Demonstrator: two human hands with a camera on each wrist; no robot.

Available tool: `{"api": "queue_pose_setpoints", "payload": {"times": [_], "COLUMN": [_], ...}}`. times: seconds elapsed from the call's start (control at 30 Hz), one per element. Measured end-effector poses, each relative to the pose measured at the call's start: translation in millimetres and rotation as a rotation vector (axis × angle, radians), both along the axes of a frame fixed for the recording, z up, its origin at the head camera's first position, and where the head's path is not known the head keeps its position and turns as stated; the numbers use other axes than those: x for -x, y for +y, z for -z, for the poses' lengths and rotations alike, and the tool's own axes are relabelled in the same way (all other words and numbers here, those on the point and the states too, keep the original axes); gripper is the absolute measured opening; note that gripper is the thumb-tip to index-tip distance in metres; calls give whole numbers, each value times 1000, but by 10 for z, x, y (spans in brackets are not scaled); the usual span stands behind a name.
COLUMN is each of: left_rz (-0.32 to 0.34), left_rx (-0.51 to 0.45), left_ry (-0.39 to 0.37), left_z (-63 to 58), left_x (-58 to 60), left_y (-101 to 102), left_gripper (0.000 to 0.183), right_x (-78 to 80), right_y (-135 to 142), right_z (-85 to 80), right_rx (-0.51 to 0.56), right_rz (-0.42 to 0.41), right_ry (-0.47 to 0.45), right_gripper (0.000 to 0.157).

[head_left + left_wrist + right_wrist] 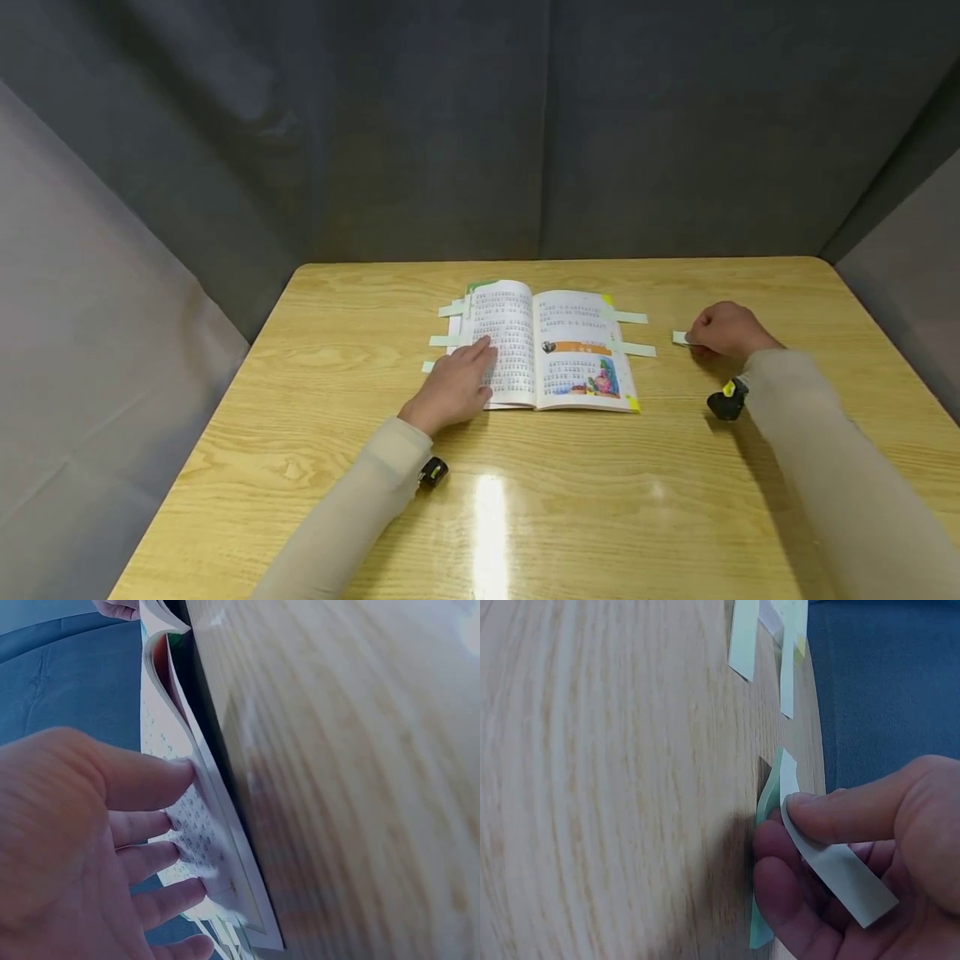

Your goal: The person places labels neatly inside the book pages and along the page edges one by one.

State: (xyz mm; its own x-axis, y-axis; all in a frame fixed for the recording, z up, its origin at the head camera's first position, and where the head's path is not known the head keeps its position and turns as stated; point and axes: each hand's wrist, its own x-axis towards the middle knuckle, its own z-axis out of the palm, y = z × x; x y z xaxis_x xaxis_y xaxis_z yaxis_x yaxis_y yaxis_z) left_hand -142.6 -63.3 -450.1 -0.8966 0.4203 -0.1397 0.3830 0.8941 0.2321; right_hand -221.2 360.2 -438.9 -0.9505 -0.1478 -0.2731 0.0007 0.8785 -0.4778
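An open book (564,310) lies on the wooden table, with printed text on both pages and a coloured picture low on the right one. My left hand (453,388) rests on the left page, fingers fairly straight; in the left wrist view its thumb lies near the page's lower edge. To the right of the book, my right hand (729,330) pinches a pale sticky-note strip (849,882) between thumb and fingers. Behind that strip is a light green sticky-note pad (766,810), partly hidden by the fingers. The strip's far end meets the pad's end.
Pale green tabs stick out from both sides of the book, such as an upper right tab (632,317) and a left tab (442,341). The wooden table (585,492) has a dark curtain (420,133) behind it. Each wrist wears a small black camera (726,403).
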Motion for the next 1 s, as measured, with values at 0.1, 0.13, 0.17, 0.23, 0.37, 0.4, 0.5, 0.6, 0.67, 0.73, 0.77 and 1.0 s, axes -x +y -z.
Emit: {"api": "queue_pose_setpoints", "payload": {"times": [0.1,0.13,0.17,0.23,0.37,0.4,0.5,0.6,0.67,0.73,0.77,1.0], "left_rz": [-4,-3,-2,-2,-3,-3,-4,-7,-10,-10,-10,4], "left_rx": [8,8,7,-2,-6,-4,-5,-9,-17,-25,-27,-15], "left_ry": [-1,-2,-1,-1,-3,-6,-9,-9,-10,-11,-13,-15], "left_z": [9,9,7,0,-1,2,17,18,19,16,15,20], "left_x": [-3,-1,3,11,24,24,21,16,17,16,16,22], "left_y": [-4,-4,-3,0,2,1,-8,-21,-26,-28,-29,-39], "left_gripper": [64,64,64,64,64,64,63,64,64,63,63,63], "right_x": [6,10,10,17,19,22,24,38,46,47,46,29], "right_y": [-13,-10,-6,9,27,28,21,6,3,13,23,73], "right_z": [8,7,0,-7,-16,-11,1,6,4,9,15,73], "right_rx": [12,13,18,22,27,26,29,33,34,43,46,100], "right_rz": [0,1,5,10,10,8,9,10,15,16,15,8], "right_ry": [-17,-22,-29,-34,-40,-42,-50,-49,-51,-52,-52,-55], "right_gripper": [25,25,26,26,26,26,26,26,27,28,28,31]}}
